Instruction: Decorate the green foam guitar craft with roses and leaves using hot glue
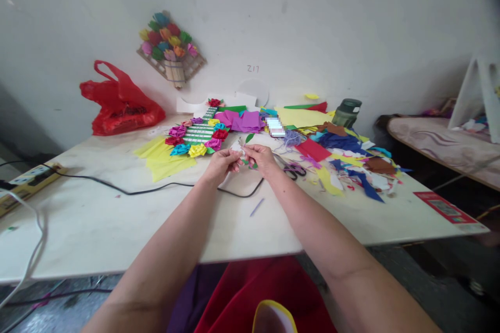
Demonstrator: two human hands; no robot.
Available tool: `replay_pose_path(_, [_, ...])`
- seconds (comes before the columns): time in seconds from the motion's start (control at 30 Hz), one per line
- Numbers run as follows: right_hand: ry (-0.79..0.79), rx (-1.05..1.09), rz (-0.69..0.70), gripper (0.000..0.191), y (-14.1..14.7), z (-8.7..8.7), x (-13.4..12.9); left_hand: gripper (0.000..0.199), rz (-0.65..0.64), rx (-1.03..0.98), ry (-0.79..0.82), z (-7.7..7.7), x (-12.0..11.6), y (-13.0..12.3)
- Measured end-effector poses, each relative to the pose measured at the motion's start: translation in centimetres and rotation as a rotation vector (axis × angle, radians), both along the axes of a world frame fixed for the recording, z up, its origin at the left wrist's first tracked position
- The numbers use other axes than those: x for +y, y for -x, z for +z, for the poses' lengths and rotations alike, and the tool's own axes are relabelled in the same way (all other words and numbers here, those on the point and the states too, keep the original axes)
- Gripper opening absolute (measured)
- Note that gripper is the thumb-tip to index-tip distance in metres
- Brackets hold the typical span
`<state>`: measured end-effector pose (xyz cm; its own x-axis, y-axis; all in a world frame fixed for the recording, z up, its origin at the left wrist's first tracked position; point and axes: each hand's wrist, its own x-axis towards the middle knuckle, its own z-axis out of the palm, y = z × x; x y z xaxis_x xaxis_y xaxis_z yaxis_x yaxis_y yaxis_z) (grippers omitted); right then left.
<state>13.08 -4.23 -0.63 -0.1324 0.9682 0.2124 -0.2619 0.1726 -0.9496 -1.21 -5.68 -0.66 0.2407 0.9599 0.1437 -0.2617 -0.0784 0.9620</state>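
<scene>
Over the middle of the table, my left hand (225,161) and my right hand (259,158) nearly meet, fingertips pinched on a small piece of white crinkled paper (237,145). Whether it is one piece or more I cannot tell. Green leaf shapes, one a paper leaf (249,137), show just behind and below the fingers. Beside my right hand lie dark-handled scissors (296,170). A guitar-shaped craft (199,132) in green and white, edged with colourful paper roses, lies beyond my left hand. A thin bluish stick (257,207) rests nearer the front edge.
Colourful paper scraps (344,143) spread over the right side, near a dark green bottle (347,113). A phone (275,127) lies at the back. Yellow sheets (164,158), a red plastic bag (121,101) and a power strip (31,187) are leftward. A black cable (128,192) crosses the table.
</scene>
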Motion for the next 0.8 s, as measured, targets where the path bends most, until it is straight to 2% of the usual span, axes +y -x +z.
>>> replay_pose_path(0.27, [-0.006,-0.014,0.002,0.032,-0.07,-0.11,0.09,0.029,0.011,0.010,-0.005,-0.06,0.06,0.08])
replay_pose_path(0.8, [0.010,-0.008,0.002,0.032,0.01,0.09,-0.07,0.027,-0.083,0.005,-0.009,-0.30,0.30,0.12])
